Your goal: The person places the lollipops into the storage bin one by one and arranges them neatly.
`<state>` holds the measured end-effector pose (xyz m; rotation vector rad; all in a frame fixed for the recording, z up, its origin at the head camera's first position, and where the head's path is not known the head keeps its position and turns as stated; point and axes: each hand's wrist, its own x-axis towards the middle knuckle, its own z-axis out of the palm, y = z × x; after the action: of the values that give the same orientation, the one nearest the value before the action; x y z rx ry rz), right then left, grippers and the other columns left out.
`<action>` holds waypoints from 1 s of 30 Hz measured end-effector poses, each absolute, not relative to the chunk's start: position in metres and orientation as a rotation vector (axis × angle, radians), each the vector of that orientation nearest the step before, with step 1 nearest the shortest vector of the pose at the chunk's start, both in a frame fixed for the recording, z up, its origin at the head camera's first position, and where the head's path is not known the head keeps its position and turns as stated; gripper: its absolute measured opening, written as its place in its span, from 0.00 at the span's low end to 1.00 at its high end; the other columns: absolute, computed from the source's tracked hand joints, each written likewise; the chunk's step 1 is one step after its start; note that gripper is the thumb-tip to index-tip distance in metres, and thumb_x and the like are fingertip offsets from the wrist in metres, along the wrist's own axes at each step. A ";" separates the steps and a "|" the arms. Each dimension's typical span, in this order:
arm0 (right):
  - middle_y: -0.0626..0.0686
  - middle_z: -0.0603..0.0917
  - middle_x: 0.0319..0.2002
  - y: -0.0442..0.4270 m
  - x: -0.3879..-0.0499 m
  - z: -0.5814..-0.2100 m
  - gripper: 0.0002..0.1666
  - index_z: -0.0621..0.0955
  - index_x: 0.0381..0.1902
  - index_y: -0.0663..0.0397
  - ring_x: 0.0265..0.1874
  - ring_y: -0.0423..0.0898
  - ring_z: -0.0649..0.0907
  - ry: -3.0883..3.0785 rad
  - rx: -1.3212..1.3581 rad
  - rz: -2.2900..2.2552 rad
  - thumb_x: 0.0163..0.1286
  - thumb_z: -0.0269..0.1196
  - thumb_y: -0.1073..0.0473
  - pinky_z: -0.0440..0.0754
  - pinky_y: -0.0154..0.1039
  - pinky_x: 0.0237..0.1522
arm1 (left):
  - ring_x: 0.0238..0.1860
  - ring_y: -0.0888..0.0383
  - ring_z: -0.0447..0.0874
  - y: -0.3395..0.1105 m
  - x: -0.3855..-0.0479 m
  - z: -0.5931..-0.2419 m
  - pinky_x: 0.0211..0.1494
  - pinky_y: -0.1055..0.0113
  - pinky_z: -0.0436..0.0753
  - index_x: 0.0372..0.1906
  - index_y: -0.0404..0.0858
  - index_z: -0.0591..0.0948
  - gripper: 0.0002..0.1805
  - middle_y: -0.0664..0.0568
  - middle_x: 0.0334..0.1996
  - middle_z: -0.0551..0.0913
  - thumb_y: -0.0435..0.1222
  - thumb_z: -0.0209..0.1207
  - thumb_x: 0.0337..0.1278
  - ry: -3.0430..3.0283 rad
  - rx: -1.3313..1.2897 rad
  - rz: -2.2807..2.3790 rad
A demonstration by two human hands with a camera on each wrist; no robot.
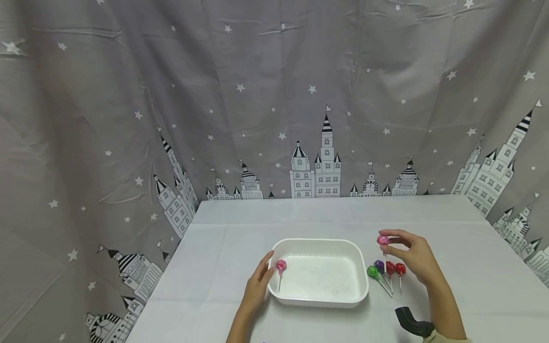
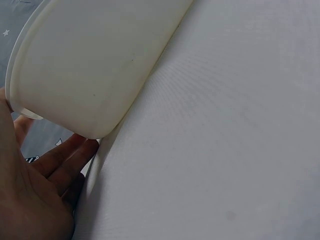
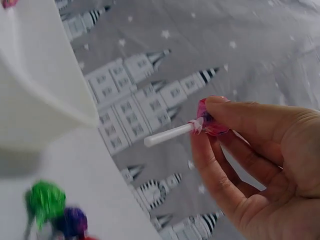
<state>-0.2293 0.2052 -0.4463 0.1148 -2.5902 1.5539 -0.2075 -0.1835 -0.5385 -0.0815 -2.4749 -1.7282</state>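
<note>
- Right hand (image 1: 413, 255) pinches a pink-wrapped lollipop (image 1: 382, 239) by its round head, between thumb and fingertips, with the white stick hanging down.
- That lollipop is held in the air to the right of the tray, over a small bunch on the worktop (image 1: 231, 228): a green lollipop (image 1: 373, 272), a purple lollipop (image 1: 379, 266) and two red lollipops (image 1: 401, 269), close together with sticks toward the person.
- Left hand (image 1: 255, 288) holds the left end of a shallow white tray (image 1: 319, 302) — thumb at the rim, fingers against the outer wall.
- Inside the tray, near its left wall, lies another pink lollipop (image 1: 281, 265), its stick toward the person.
- The lollipops should be light and hard, though the crinkled wrapping may slip or twist under the fingers. The round head gives the best hold; the thin stick could roll in a pinch.
- The tray looks stiff and light — likely to slide if pushed — so its rim is the place to steady it.
</note>
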 end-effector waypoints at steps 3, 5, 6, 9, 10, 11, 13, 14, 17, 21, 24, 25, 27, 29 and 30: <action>0.60 0.79 0.50 0.192 -0.235 -0.442 0.30 0.78 0.54 0.54 0.56 0.59 0.72 -2.563 0.162 1.606 0.56 0.68 0.47 0.61 0.72 0.51 | 0.62 0.41 0.64 -0.184 -0.207 -0.539 0.62 0.41 0.62 0.65 0.60 0.66 0.24 0.44 0.64 0.67 0.49 0.49 0.64 -2.474 -0.087 -1.729; 0.60 0.79 0.52 0.181 -0.237 -0.436 0.31 0.77 0.54 0.55 0.58 0.60 0.70 -2.564 0.185 1.641 0.55 0.68 0.46 0.57 0.73 0.54 | 0.63 0.42 0.64 -0.184 -0.207 -0.538 0.62 0.42 0.62 0.65 0.60 0.66 0.24 0.45 0.64 0.67 0.50 0.50 0.64 -2.469 -0.083 -1.737; 0.59 0.79 0.52 0.176 -0.239 -0.434 0.31 0.77 0.54 0.55 0.58 0.59 0.70 -2.559 0.199 1.654 0.56 0.68 0.46 0.57 0.72 0.54 | 0.63 0.41 0.64 -0.184 -0.208 -0.538 0.62 0.42 0.62 0.65 0.61 0.66 0.24 0.45 0.64 0.67 0.50 0.50 0.64 -2.468 -0.087 -1.739; 0.58 0.80 0.51 0.160 -0.245 -0.432 0.29 0.77 0.54 0.55 0.57 0.57 0.72 -2.543 0.232 1.723 0.56 0.68 0.50 0.57 0.71 0.55 | 0.63 0.41 0.63 -0.184 -0.208 -0.538 0.62 0.42 0.61 0.65 0.60 0.66 0.24 0.45 0.64 0.66 0.50 0.49 0.64 -2.466 -0.097 -1.742; 0.58 0.80 0.50 0.154 -0.247 -0.433 0.29 0.77 0.54 0.55 0.57 0.57 0.72 -2.535 0.242 1.745 0.56 0.68 0.51 0.57 0.71 0.56 | 0.63 0.41 0.63 -0.184 -0.208 -0.538 0.62 0.42 0.61 0.65 0.60 0.66 0.24 0.45 0.65 0.65 0.49 0.49 0.64 -2.468 -0.101 -1.737; 0.58 0.80 0.49 0.149 -0.249 -0.433 0.28 0.78 0.54 0.55 0.56 0.56 0.73 -2.525 0.252 1.778 0.56 0.69 0.52 0.59 0.69 0.56 | 0.63 0.40 0.62 -0.184 -0.208 -0.539 0.62 0.42 0.61 0.65 0.59 0.66 0.24 0.45 0.65 0.65 0.49 0.49 0.65 -2.473 -0.104 -1.731; 0.57 0.82 0.47 0.139 -0.252 -0.435 0.27 0.78 0.53 0.56 0.53 0.55 0.75 -2.506 0.274 1.833 0.55 0.69 0.54 0.62 0.66 0.57 | 0.63 0.40 0.63 -0.184 -0.208 -0.539 0.62 0.42 0.62 0.65 0.58 0.66 0.24 0.44 0.65 0.65 0.48 0.49 0.65 -2.482 -0.101 -1.721; 0.56 0.82 0.46 0.134 -0.254 -0.436 0.27 0.78 0.53 0.56 0.52 0.54 0.76 -2.493 0.288 1.864 0.55 0.69 0.55 0.64 0.64 0.57 | 0.63 0.40 0.63 -0.184 -0.208 -0.538 0.62 0.42 0.62 0.65 0.57 0.67 0.24 0.43 0.65 0.65 0.47 0.49 0.65 -2.486 -0.099 -1.717; 0.56 0.83 0.44 0.120 -0.258 -0.438 0.25 0.79 0.51 0.58 0.47 0.52 0.80 -2.454 0.334 1.951 0.55 0.69 0.59 0.73 0.54 0.54 | 0.62 0.38 0.63 -0.184 -0.209 -0.538 0.62 0.41 0.62 0.66 0.51 0.67 0.23 0.40 0.64 0.65 0.43 0.50 0.66 -2.489 -0.096 -1.720; 0.58 0.83 0.42 0.101 -0.264 -0.441 0.23 0.79 0.50 0.63 0.42 0.52 0.81 -2.411 0.398 2.073 0.55 0.69 0.64 0.81 0.42 0.44 | 0.62 0.36 0.63 -0.183 -0.210 -0.536 0.61 0.40 0.62 0.66 0.47 0.67 0.23 0.37 0.63 0.66 0.40 0.50 0.66 -2.477 -0.104 -1.727; 0.59 0.83 0.41 0.087 -0.269 -0.443 0.22 0.79 0.49 0.65 0.40 0.50 0.82 -2.401 0.415 2.142 0.55 0.68 0.66 0.82 0.39 0.41 | 0.62 0.38 0.64 -0.183 -0.210 -0.536 0.61 0.41 0.62 0.66 0.51 0.67 0.23 0.40 0.63 0.66 0.43 0.50 0.66 -2.476 -0.109 -1.717; 0.59 0.82 0.40 0.082 -0.271 -0.444 0.22 0.79 0.49 0.67 0.39 0.49 0.82 -2.398 0.414 2.164 0.55 0.68 0.67 0.83 0.39 0.40 | 0.62 0.39 0.64 -0.183 -0.210 -0.536 0.62 0.41 0.62 0.66 0.52 0.67 0.24 0.41 0.63 0.66 0.45 0.50 0.66 -2.477 -0.109 -1.713; 0.60 0.82 0.39 0.072 -0.273 -0.446 0.22 0.79 0.48 0.69 0.37 0.48 0.82 -2.390 0.423 2.202 0.54 0.68 0.68 0.83 0.40 0.39 | 0.63 0.40 0.63 -0.183 -0.209 -0.537 0.62 0.42 0.62 0.65 0.55 0.67 0.24 0.43 0.64 0.66 0.47 0.49 0.65 -2.481 -0.107 -1.706; 0.61 0.83 0.39 0.062 -0.274 -0.448 0.22 0.78 0.48 0.71 0.35 0.47 0.83 -2.373 0.442 2.247 0.54 0.67 0.70 0.83 0.41 0.38 | 0.63 0.40 0.63 -0.183 -0.209 -0.538 0.62 0.42 0.61 0.65 0.56 0.67 0.24 0.43 0.65 0.65 0.48 0.50 0.65 -2.476 -0.093 -1.715; 0.62 0.83 0.38 0.056 -0.275 -0.450 0.22 0.78 0.47 0.73 0.35 0.47 0.83 -2.363 0.447 2.272 0.54 0.67 0.71 0.83 0.42 0.38 | 0.63 0.40 0.62 -0.183 -0.209 -0.539 0.62 0.42 0.61 0.65 0.57 0.67 0.24 0.44 0.65 0.65 0.48 0.49 0.65 -2.482 -0.087 -1.712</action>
<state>-0.2746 0.0560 -0.4495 0.4469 -2.3630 2.2718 -0.2088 -0.1834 -0.5388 -0.0869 -2.4818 -1.7115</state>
